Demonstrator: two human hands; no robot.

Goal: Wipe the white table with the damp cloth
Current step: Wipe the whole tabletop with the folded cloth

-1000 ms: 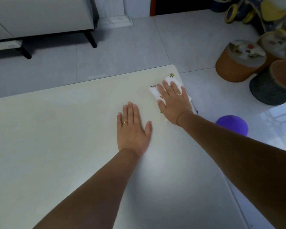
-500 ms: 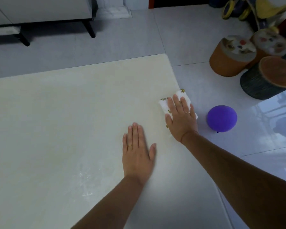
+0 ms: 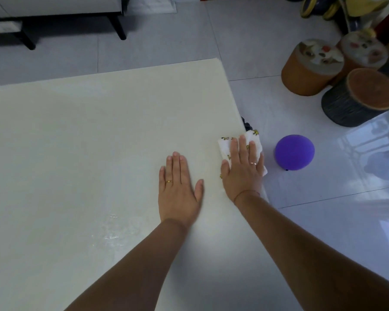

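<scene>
Right hand (image 3: pixel 241 169) flat, fingers straight, pressing white printed cloth (image 3: pixel 234 145) at right edge of white table (image 3: pixel 88 131); cloth overhangs edge slightly. Left hand (image 3: pixel 177 189) flat, palm down on table, holding nothing. Purple ball (image 3: pixel 294 152) and 2 round stools (image 3: pixel 312 66) on floor, right.

No legible text, label, brand, number or sign in view. Cloth (image 3: pixel 225 147): small yellow-green printed motifs, too small to tell any letters. Orange stool (image 3: pixel 319 54): blurred picture on top, no words readable.
</scene>
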